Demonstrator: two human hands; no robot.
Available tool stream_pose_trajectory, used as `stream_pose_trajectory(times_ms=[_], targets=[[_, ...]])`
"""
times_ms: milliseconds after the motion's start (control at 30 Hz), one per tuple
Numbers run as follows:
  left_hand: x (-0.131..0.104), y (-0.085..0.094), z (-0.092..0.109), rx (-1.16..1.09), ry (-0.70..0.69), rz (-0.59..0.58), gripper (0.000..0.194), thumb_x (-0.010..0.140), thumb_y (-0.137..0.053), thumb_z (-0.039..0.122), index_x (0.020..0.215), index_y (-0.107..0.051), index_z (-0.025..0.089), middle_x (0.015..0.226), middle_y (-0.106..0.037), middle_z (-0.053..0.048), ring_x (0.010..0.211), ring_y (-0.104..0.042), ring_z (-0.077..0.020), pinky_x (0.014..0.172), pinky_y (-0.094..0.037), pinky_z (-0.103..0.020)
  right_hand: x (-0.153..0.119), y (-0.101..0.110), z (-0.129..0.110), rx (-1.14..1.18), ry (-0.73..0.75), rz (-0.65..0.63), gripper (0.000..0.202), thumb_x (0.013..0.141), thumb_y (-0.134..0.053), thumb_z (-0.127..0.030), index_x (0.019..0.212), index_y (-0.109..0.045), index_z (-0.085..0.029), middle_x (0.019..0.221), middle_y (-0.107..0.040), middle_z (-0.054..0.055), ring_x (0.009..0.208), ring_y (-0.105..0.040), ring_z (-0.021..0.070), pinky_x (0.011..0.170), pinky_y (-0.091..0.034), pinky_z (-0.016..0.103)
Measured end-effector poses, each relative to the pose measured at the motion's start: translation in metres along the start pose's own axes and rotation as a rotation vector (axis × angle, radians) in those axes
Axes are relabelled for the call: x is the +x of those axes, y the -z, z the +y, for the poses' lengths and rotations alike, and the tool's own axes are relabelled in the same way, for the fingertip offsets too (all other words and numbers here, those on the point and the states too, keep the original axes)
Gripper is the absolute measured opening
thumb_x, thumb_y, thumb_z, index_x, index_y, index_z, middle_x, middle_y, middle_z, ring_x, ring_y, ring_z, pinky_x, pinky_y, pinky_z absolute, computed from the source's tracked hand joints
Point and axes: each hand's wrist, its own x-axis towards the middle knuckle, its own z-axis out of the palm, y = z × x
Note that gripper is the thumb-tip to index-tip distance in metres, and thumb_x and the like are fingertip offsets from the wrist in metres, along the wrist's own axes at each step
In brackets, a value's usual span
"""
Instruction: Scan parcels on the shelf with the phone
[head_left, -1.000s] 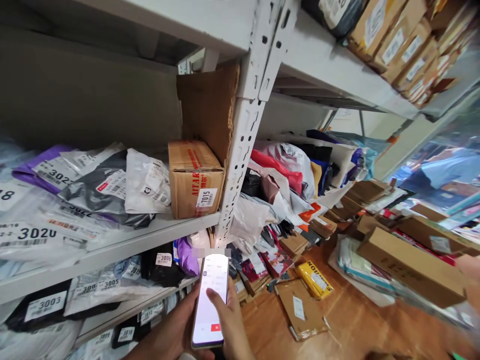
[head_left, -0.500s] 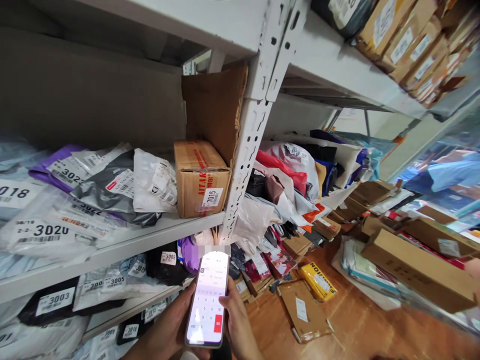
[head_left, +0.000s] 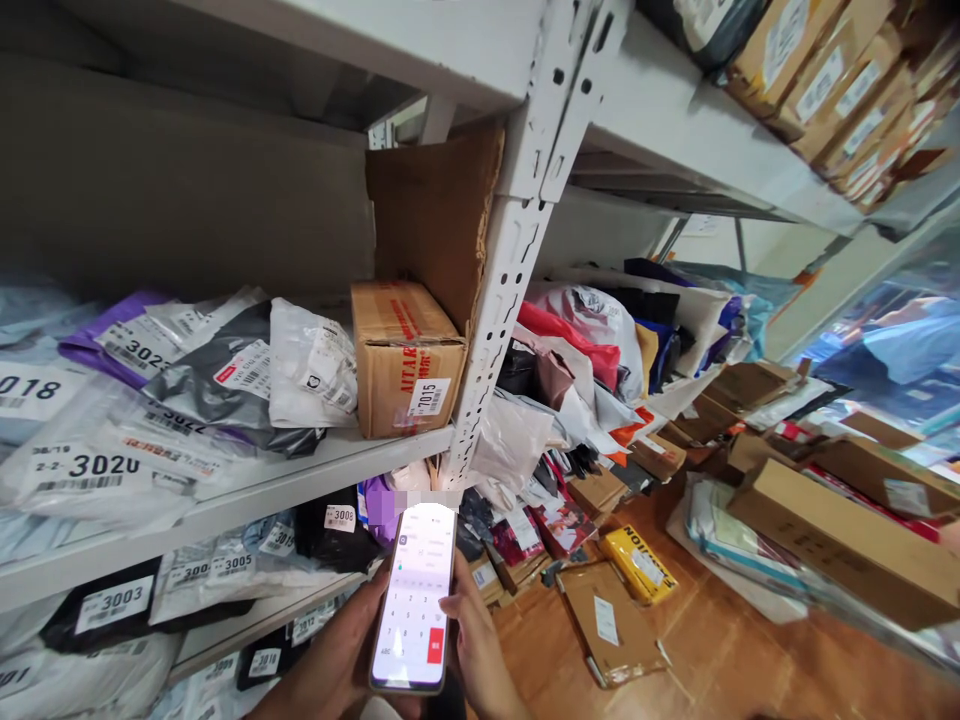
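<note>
Both hands close around a phone (head_left: 414,600) held low before the shelves: the left hand (head_left: 337,660) cradles its back and edge, the right hand (head_left: 472,650) grips its side, thumb at the lit keypad. This looks like keying in a number; the next move calls for a steady thumb and a match among the numbered parcels (head_left: 112,470) on the white shelf (head_left: 247,500).

Phone (head_left: 415,600) below box (head_left: 405,355) (on shelf (head_left: 300,470)).

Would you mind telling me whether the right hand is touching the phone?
Touching. The head view shows the right hand with its fingertips on the right edge of the phone, while the left hand cradles it from the other side.
</note>
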Motion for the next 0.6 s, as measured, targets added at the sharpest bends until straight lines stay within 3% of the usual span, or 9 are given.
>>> stream_pose_trajectory(times_ms=[133, 333, 433, 600], targets=[[-0.002, -0.005, 0.004, 0.044, 0.005, 0.093, 0.087, 0.068, -0.069, 0.065, 0.134, -0.043, 0.015, 0.096, -0.073, -0.011, 0.073, -0.068, -0.0245, 0.049, -0.055, -0.032, 0.006, 0.0, 0.005, 0.019, -0.007, 0.039, 0.06, 0.061, -0.058, -0.031, 0.12, -0.053, -0.022, 0.11, -0.075, 0.004, 0.099, -0.066, 0.0269, 0.084, -0.049, 0.039], [-0.004, -0.01, 0.009, 0.079, -0.027, 0.125, 0.105, 0.064, -0.072, 0.061, 0.145, -0.022, 0.018, 0.103, -0.071, -0.011, 0.072, -0.065, -0.0251, 0.049, -0.055, -0.033, 0.008, 0.0, 0.005, -0.017, 0.009, 0.007, 0.064, 0.06, -0.064, -0.025, 0.122, -0.05, -0.023, 0.115, -0.073, 0.003, 0.103, -0.066, 0.0265, 0.089, -0.049, 0.04], [-0.004, -0.007, 0.011, 0.07, -0.029, 0.103, 0.11, 0.062, -0.071, 0.053, 0.148, -0.012, 0.017, 0.105, -0.07, -0.012, 0.069, -0.064, -0.0249, 0.047, -0.054, -0.034, 0.005, 0.006, 0.001, 0.007, -0.001, -0.09, 0.071, 0.056, -0.06, -0.018, 0.126, -0.053, -0.027, 0.119, -0.072, -0.002, 0.107, -0.063, 0.0226, 0.087, -0.047, 0.034], [-0.004, 0.0, 0.01, 0.042, -0.075, 0.024, 0.112, 0.061, -0.059, 0.028, 0.15, 0.009, 0.03, 0.115, -0.066, -0.009, 0.071, -0.065, -0.0233, 0.049, -0.054, -0.032, 0.003, 0.007, -0.004, 0.076, -0.05, -0.106, 0.075, 0.055, -0.059, -0.019, 0.13, -0.052, -0.028, 0.117, -0.072, -0.003, 0.104, -0.064, 0.0227, 0.084, -0.048, 0.034]])
